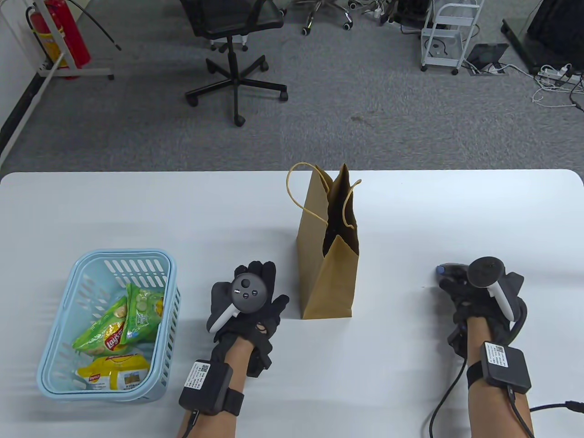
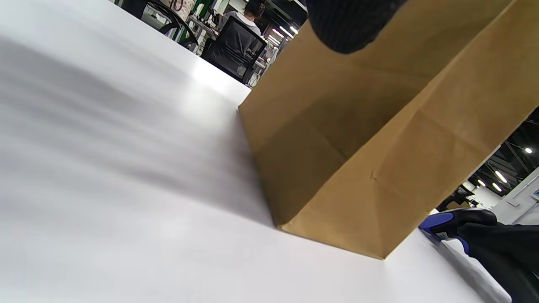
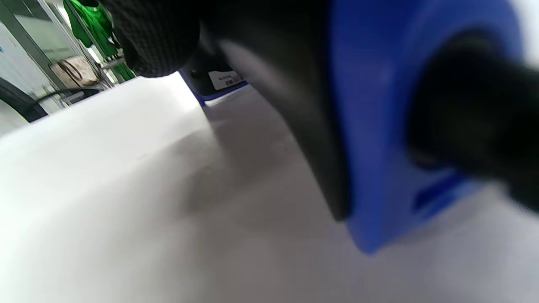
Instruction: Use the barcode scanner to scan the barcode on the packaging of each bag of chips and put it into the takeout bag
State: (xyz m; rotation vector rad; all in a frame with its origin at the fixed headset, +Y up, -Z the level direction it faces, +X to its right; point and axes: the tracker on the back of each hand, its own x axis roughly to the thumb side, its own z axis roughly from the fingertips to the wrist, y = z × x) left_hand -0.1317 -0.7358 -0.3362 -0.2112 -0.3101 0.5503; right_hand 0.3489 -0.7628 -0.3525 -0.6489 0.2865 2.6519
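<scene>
A brown paper takeout bag [image 1: 327,255] stands upright with its top open at the table's middle, and shows close up in the left wrist view [image 2: 370,139]. My left hand [image 1: 267,285] lies flat on the table just left of it, fingers straight, holding nothing. One fingertip [image 2: 349,25] shows before the bag. My right hand [image 1: 461,292] grips the black and blue barcode scanner [image 1: 445,270] lying on the table at the right. The scanner [image 3: 379,126] fills the right wrist view. Two green chip bags [image 1: 132,315] and a yellow one [image 1: 114,372] lie in the basket.
The light blue plastic basket [image 1: 54,360] sits at the front left of the white table [image 1: 137,205]. A cable runs from my right wrist off the front edge. Beyond the table's far edge are an office chair [image 1: 232,45] and grey carpet.
</scene>
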